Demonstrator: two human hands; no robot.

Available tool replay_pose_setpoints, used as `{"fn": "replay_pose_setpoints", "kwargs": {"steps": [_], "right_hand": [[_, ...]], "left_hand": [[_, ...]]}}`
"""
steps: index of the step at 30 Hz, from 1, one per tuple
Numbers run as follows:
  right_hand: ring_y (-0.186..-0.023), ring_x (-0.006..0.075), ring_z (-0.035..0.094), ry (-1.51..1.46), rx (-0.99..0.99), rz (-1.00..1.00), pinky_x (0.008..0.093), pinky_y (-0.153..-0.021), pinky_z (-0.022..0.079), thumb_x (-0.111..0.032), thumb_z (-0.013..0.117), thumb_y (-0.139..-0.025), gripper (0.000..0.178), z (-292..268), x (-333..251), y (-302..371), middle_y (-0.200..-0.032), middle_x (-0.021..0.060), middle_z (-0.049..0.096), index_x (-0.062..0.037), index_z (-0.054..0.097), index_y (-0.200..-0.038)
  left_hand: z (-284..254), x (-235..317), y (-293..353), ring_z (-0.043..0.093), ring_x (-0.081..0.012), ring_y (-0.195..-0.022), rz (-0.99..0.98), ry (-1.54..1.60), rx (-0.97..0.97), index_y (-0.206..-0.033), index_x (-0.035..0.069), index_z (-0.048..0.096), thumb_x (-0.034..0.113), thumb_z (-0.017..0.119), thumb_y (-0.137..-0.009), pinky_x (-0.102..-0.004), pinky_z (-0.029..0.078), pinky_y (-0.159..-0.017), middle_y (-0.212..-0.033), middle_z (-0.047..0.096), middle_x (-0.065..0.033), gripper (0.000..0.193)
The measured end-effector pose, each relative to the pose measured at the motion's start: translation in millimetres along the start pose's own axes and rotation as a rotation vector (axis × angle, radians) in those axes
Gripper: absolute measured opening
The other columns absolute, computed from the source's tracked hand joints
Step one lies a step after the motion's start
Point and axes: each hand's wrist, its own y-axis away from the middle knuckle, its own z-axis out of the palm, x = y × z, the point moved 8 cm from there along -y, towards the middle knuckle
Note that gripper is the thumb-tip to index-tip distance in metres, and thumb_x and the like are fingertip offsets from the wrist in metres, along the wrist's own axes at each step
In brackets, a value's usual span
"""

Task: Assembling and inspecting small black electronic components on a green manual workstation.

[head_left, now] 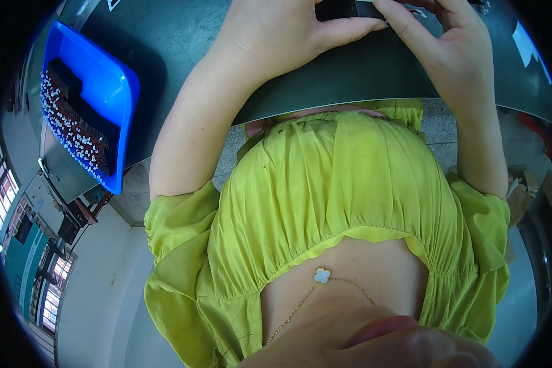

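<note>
Both hands meet at the top edge of the head view, over the dark green tabletop point(374, 73). In my left hand point(288, 27) is a small dark piece point(336, 10), gripped with the thumb along its near side; the other fingers are cut off by the frame. The thumb of my right hand point(451, 46) presses at the right end of this piece, by a pale shiny part point(368, 8). The right fingers are curled. Thin whitish ends point(419, 12) show between the right thumb and fingers. The far side of the held piece is out of view.
On the left, a blue plastic bin point(126, 92) holds dark parts with many small white tips point(80, 132). A white paper-like piece point(524, 43) lies at the right of the table. The table's near edge runs just before my body. Cardboard point(521, 196) stands below right.
</note>
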Motion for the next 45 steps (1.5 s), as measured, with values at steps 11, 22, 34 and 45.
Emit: {"fn": "replay_pose_setpoints", "kwargs": {"steps": [11, 22, 34, 45], "right_hand": [[-0.078, 0.0079, 0.055, -0.104, 0.019, 0.194, 0.023, -0.071, 0.045, 0.0, 0.077, -0.085, 0.021, -34, 6, -9, -0.09, 0.0028, 0.06, -0.0004, 0.067, -0.103], [-0.08, 0.0239, 0.061, -0.001, -0.062, -0.059, 0.0312, -0.069, 0.05, 0.001, 0.083, -0.076, 0.033, -8, -12, 1, -0.093, 0.011, 0.062, -0.001, 0.07, -0.106], [-0.089, 0.0103, 0.063, 0.668, 0.31, 0.016, 0.0238, -0.083, 0.05, -0.002, 0.077, -0.091, 0.015, -95, 82, 26, -0.1, 0.0009, 0.069, 0.001, 0.072, -0.105], [-0.083, 0.0125, 0.063, 0.099, 0.184, -0.345, 0.0232, -0.076, 0.051, 0.0, 0.079, -0.088, 0.017, -25, -14, -31, -0.097, 0.0047, 0.07, -0.0005, 0.075, -0.104]], "left_hand": [[7, -1, -4, 0.069, -0.0311, -0.085, -0.096, -0.014, -0.099, -0.107, 0.005, 0.069, 0.022, 0.086, -0.078, -0.038, 0.057, -0.073, -0.097, 0.068, -0.0131, 0.037], [4, -5, 5, 0.068, -0.0326, -0.085, -0.166, -0.088, -0.149, -0.106, 0.006, 0.07, 0.019, 0.086, -0.075, -0.0398, 0.056, -0.073, -0.094, 0.068, -0.0129, 0.037], [-17, -32, 3, 0.068, -0.0177, -0.108, -0.373, 0.365, 0.25, -0.133, 0.0, 0.066, -0.007, 0.068, -0.092, -0.0293, 0.056, -0.089, -0.123, 0.069, -0.0127, 0.042], [-18, -44, 8, 0.054, -0.0161, -0.131, -0.353, 0.764, 0.377, -0.156, -0.002, 0.034, -0.011, 0.061, -0.095, -0.0305, 0.045, -0.11, -0.15, 0.05, -0.0138, 0.068]]}}
